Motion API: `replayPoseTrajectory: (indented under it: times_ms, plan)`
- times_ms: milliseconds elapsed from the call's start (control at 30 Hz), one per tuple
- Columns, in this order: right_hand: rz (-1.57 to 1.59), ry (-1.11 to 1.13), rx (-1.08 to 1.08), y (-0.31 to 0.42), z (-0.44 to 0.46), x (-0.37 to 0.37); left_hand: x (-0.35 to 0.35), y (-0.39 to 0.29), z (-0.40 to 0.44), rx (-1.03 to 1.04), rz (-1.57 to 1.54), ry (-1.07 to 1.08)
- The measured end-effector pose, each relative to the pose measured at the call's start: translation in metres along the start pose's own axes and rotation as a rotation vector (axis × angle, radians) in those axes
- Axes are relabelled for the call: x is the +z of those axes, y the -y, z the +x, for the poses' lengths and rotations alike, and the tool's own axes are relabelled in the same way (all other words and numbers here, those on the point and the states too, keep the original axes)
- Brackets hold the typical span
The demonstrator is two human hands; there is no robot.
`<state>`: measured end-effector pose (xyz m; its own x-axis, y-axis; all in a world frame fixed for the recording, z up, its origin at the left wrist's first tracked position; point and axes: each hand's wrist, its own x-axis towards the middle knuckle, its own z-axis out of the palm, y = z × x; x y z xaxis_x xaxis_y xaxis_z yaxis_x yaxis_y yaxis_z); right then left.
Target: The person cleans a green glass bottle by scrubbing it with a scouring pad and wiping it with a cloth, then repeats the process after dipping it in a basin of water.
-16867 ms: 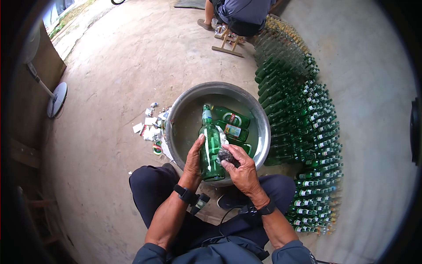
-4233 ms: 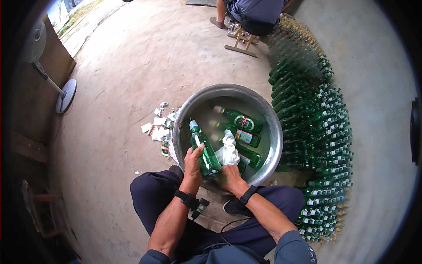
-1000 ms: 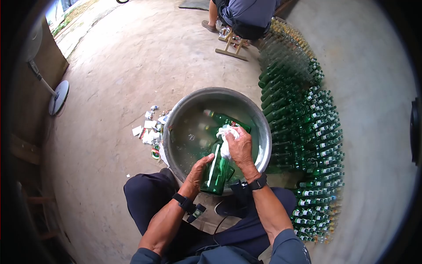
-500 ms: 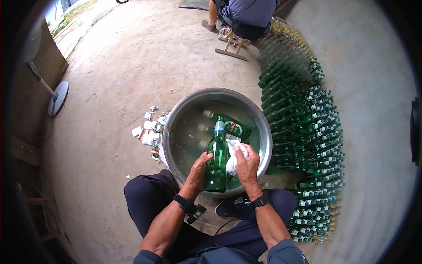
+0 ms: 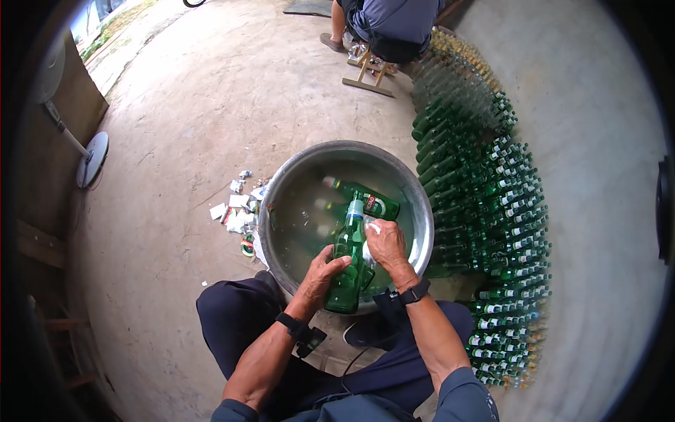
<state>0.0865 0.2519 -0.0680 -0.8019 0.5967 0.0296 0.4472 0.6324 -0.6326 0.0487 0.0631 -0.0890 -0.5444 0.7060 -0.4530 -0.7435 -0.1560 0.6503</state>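
Note:
A green bottle (image 5: pixel 346 261) is tilted over the near part of a metal basin (image 5: pixel 280 184), its neck pointing away from me. My left hand (image 5: pixel 318 276) grips its lower body from the left. My right hand (image 5: pixel 389 247) is closed on a white cloth (image 5: pixel 370 231) at the bottle's right side, close to the shoulder; the fingers hide most of the cloth. Behind the neck, a labelled green bottle (image 5: pixel 380 205) lies in the cloudy water. Other bottles in the basin are partly hidden by the water and my hands.
Many green bottles (image 5: pixel 485 211) lie stacked along the wall at right. Torn labels and scraps (image 5: pixel 240 212) litter the floor left of the basin. Another person (image 5: pixel 397 28) sits on a wooden stool (image 5: pixel 368 81) at the top. A fan (image 5: pixel 91 158) stands at far left.
Over the last second, the held bottle has shifted under the cloth, and my right hand has moved up beside its shoulder. Earlier, my right hand held a dark scrubber; now it holds the white cloth.

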Motion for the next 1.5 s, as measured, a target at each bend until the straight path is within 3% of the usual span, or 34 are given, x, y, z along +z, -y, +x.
replayPoseTrajectory:
  times_ms: [167,233,400,533,667,867,1133,1200,1233,1367,1500]
  plan:
    - [0.027,0.031,-0.16,-0.051,-0.009,0.025,0.006,-0.012,-0.005,0.031,-0.069,0.113]
    - [0.586,0.117,0.24,-0.014,-0.025,0.008,0.006,-0.009,-0.001,0.047,-0.06,0.081]
    - [0.438,0.194,0.183,-0.001,-0.037,0.007,0.004,-0.001,0.005,0.061,-0.071,-0.007]
    - [0.392,0.176,-0.063,0.023,-0.044,0.002,-0.001,-0.001,0.009,0.05,-0.105,-0.056]
    - [0.107,0.14,-0.14,0.043,-0.07,0.0,-0.003,-0.005,0.007,0.181,-0.152,-0.065]
    - [0.137,0.144,-0.258,0.055,-0.097,-0.013,-0.002,-0.012,0.001,0.173,-0.141,-0.069]
    - [0.43,0.267,-0.104,0.058,-0.086,-0.021,0.0,-0.014,-0.002,0.097,-0.322,0.108]
    - [0.682,0.44,0.137,0.063,-0.093,-0.019,-0.003,-0.011,0.001,0.098,-0.351,0.124]
    - [0.693,0.455,0.116,0.065,-0.097,-0.018,-0.004,-0.01,0.002,0.097,-0.366,0.148]
    - [0.703,0.38,0.068,0.069,-0.101,-0.016,0.003,-0.009,0.001,0.162,-0.293,0.057]
    - [0.215,0.153,-0.028,0.066,-0.108,-0.009,0.003,-0.008,0.007,0.208,-0.136,-0.079]
